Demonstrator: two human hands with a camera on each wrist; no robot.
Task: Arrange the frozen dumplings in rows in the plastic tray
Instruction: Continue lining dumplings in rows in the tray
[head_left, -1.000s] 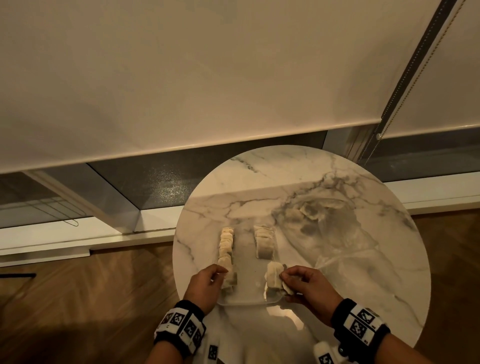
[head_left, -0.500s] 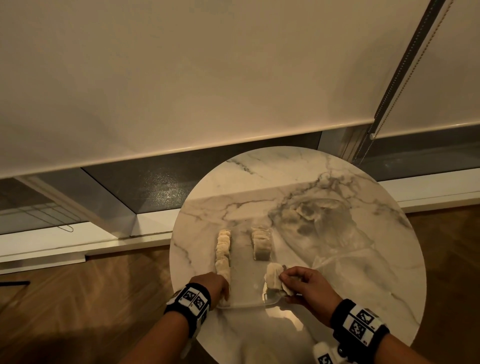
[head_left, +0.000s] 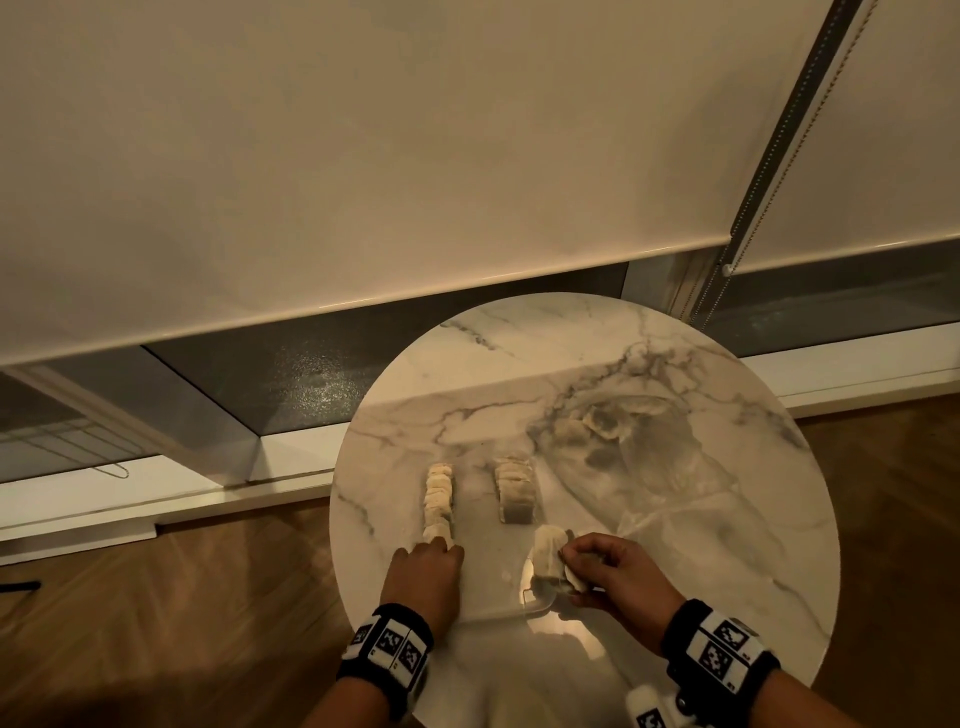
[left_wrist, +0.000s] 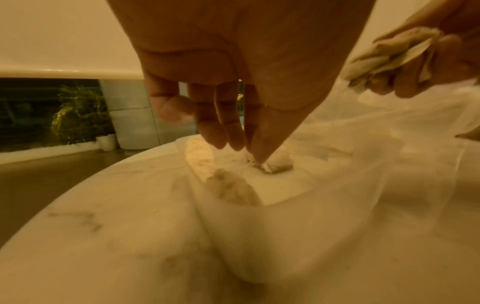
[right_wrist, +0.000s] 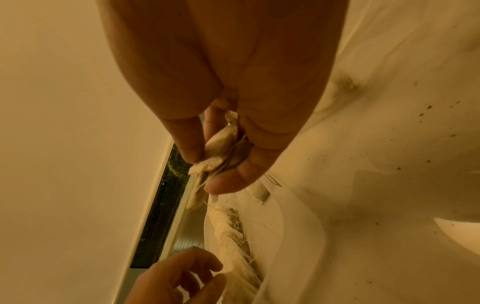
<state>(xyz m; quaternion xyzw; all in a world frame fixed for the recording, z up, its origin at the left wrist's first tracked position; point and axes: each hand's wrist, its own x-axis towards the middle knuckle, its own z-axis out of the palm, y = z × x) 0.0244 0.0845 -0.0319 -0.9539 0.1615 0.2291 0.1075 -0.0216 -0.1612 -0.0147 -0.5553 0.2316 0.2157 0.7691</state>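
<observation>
A clear plastic tray (head_left: 493, 616) lies on the round marble table (head_left: 701, 571) with two rows of pale dumplings in it. The left row (head_left: 439, 499) is long, the right row (head_left: 514, 491) short. My left hand (head_left: 441, 545) hangs over the near end of the left row with its fingers (left_wrist: 215, 135) loose and nothing in them. One dumpling (left_wrist: 231, 189) lies below it by the tray wall. My right hand (head_left: 569, 558) pinches a couple of dumplings (right_wrist: 221, 148) between thumb and fingers, above the tray's near right part.
A crumpled clear plastic bag (head_left: 623, 426) with more dumplings lies at the back right of the table. The table edge runs just left of the tray, with wooden floor (head_left: 182, 597) below. A window blind (head_left: 363, 156) hangs behind.
My left wrist has turned and the hand has settled over the near end of the left row. The right hand has stayed in place with its dumplings.
</observation>
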